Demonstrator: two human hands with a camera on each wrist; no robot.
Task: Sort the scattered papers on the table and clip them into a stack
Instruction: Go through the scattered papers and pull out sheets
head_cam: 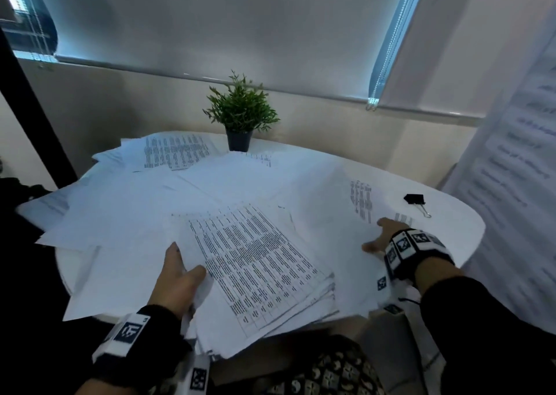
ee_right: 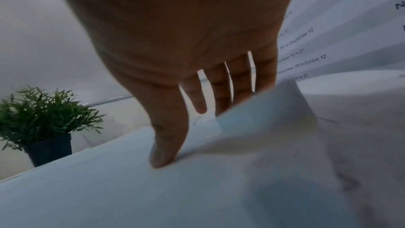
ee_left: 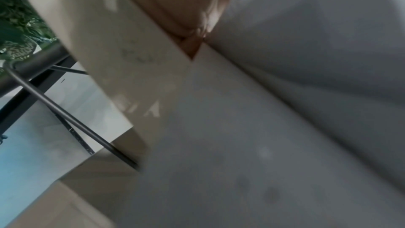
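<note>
A: So, gather sheet by sheet: draw each loose sheet (head_cam: 325,214) flat toward the stack (head_cam: 264,277) and square the edges before reaching for the binder clip (head_cam: 416,201).

B: Where is the clip?

A: At about two o'clock on the table (head_cam: 451,223), just beyond the right hand (head_cam: 379,235).

B: And the hands?

A: Right hand: fingers spread and nearly straight, thumb tip (ee_right: 162,157) pressing a sheet, gripping nothing. The left hand (head_cam: 177,283), at seven o'clock, has its thumb over the stack's left edge and, I judge, fingers beneath, holding it.

B: More papers?

A: Scattered from nine to twelve o'clock, up to the potted plant (head_cam: 240,114).
</note>
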